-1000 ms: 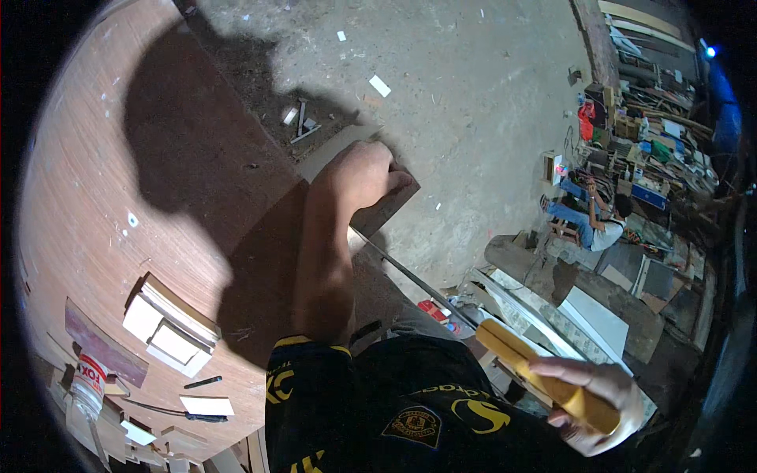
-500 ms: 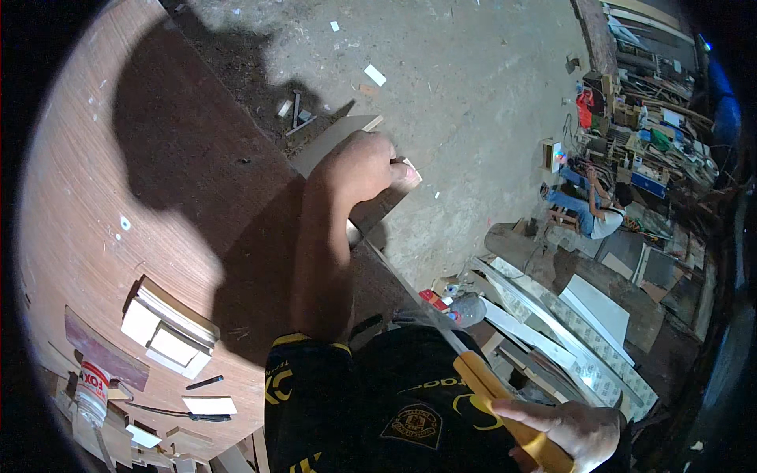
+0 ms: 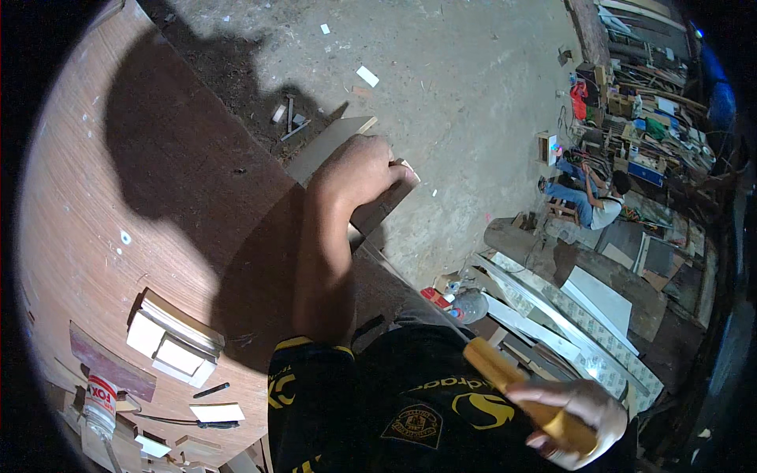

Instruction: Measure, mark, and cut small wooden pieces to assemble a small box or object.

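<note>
My left hand (image 3: 355,173) is closed on a wooden board (image 3: 385,206) at the table's edge, its thumb by the pale end. A wider grey-brown panel (image 3: 323,152) lies just beyond that hand, partly hidden by it. At lower right, my right hand (image 3: 579,418) is wrapped round the straight orange-yellow handle (image 3: 493,364) of a saw. From the handle, the thin blade (image 3: 441,322) runs up and left towards the board beneath my left hand. Where the blade meets the board is hard to make out.
On the brown tabletop (image 3: 181,158) are stacked pale wood blocks (image 3: 175,340), a screwdriver (image 3: 189,422), a dark pen (image 3: 211,389) and a red-and-white glue bottle (image 3: 100,398). Long white boards (image 3: 568,331) and a plastic jug (image 3: 471,306) lie right. Another person (image 3: 591,197) sits farther off.
My right hand has shifted slightly right and up with the saw's handle. My left hand keeps its grip on the board. The whole view has shifted a little.
</note>
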The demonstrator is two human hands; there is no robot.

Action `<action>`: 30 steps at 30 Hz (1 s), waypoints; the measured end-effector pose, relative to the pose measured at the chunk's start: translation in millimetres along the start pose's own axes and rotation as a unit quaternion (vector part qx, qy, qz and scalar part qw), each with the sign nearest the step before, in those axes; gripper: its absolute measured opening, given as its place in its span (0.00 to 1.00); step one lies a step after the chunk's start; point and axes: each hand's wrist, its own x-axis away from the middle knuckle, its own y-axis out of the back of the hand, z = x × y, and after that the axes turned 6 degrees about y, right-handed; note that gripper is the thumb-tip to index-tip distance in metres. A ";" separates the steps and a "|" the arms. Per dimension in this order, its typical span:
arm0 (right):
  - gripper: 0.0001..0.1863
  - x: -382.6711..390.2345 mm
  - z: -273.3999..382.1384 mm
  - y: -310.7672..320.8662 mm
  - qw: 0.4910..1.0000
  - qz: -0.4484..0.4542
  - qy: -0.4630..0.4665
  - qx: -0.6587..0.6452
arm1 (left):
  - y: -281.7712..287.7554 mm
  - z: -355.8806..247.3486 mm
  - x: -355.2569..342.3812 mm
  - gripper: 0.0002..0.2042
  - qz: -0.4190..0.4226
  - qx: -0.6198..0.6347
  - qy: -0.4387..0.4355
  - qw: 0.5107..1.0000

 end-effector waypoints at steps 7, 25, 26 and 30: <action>0.39 46.4 -94.6 16.9 0.983 -0.124 0.042 0.131 | 2.8 -3.3 7.6 0.22 -0.010 0.005 0.030 0.999; 0.44 4.0 -31.9 24.1 0.978 -0.108 0.095 0.151 | 5.6 1.6 15.7 0.20 -0.016 -0.010 -0.001 1.000; 0.45 16.2 -35.0 28.5 0.980 -0.095 0.073 0.159 | 14.4 -12.6 14.8 0.19 -0.013 -0.024 0.025 0.999; 0.42 19.7 -52.1 15.1 0.971 -0.105 0.089 0.196 | 8.5 -15.0 16.2 0.19 0.004 0.012 0.042 0.999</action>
